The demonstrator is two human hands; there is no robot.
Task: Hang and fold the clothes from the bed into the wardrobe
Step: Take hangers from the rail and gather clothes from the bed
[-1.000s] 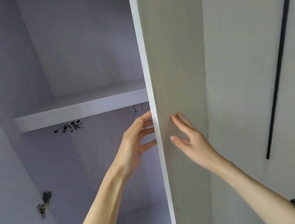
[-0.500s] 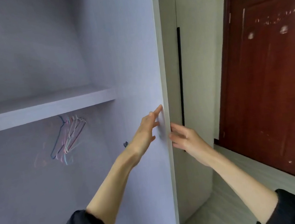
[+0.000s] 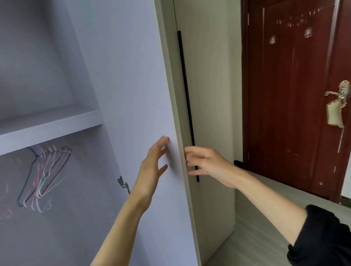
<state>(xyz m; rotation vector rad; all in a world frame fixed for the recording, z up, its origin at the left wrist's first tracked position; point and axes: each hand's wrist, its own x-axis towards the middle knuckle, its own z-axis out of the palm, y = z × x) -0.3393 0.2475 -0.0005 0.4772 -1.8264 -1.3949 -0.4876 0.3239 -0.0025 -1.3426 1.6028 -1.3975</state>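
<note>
- The left hand [image 3: 152, 170] is laid flat, fingers straight, against the pale lilac inner face of the open wardrobe door [image 3: 134, 71]; nothing is gripped.
- The right hand [image 3: 210, 164] is held loosely curled at the door's outer edge; contact cannot be told.
- Coloured wire hangers [image 3: 45, 173] are hung under the shelf [image 3: 34, 132] inside.

**Open wardrobe, door swung right**

The wardrobe door [image 3: 137, 93] stands open between the two hands — left hand [image 3: 150, 172] against its inner face, right hand [image 3: 208, 164] at its outer edge. Left of the door, hangers [image 3: 43, 176] hang under a shelf [image 3: 32, 134]. A room door [image 3: 304, 92] stands far right, behind.
</note>
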